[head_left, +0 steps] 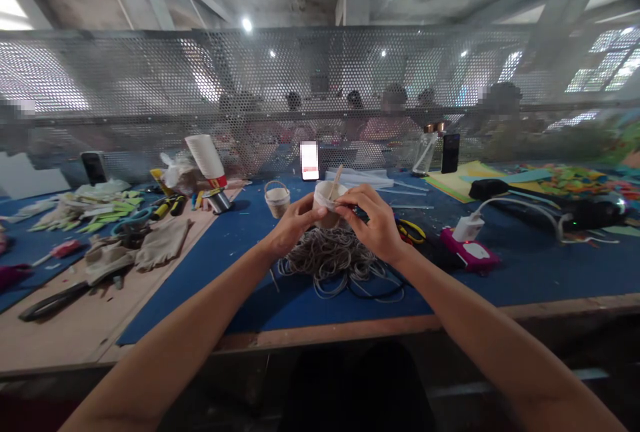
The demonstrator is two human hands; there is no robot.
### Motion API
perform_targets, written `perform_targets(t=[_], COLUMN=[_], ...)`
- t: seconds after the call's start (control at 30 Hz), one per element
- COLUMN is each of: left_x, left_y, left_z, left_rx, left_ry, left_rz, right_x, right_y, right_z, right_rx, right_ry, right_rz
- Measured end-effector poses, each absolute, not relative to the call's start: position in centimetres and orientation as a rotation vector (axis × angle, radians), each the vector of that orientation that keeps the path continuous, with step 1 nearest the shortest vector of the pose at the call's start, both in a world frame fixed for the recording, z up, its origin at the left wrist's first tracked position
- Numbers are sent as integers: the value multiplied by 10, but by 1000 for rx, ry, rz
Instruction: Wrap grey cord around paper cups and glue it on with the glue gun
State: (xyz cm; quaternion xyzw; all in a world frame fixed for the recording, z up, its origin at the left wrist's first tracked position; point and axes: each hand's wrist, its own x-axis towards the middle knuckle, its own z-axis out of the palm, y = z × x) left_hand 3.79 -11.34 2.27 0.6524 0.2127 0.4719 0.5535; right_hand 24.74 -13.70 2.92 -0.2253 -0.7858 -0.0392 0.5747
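A small pale cup (326, 219), partly wrapped round its side, is held above the table between my two hands. My left hand (294, 225) is closed round its left side, thumb near the front. At the right of the rim, my right hand (373, 220) pinches with thumb and fingers; the cup's edge or a strip there is too small to make out. A thin light stick (337, 180) stands up out of the cup. Below both hands lies a tangled heap of grey-beige cord (330, 262). A little basket with a hooped handle (277, 201) stands to the left.
Stacked paper cups (206, 157) lean at the back left, near gloves (163, 245) and scissors (134, 220). A lit phone (310, 161) stands behind the cup. Yellow-handled pliers (413, 231) and a magenta power socket (470, 252) lie to the right. A perforated metal screen (320, 75) closes off the back.
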Motion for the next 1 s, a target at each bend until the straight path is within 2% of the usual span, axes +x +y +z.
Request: perform_targets(t=[0.6, 0.77, 1.0], left_x=[35, 34, 29], left_y=[-111, -112, -106], left_z=[20, 21, 27], left_rx=[1263, 1242, 1430], left_ry=[407, 327, 376], left_rz=[981, 951, 1098], right_x=[248, 247, 247], right_y=[-140, -141, -134], right_z=[30, 31, 25], right_rx=[-583, -580, -490], right_ry=[-1853, -1815, -1865], right_rz=[39, 21, -117])
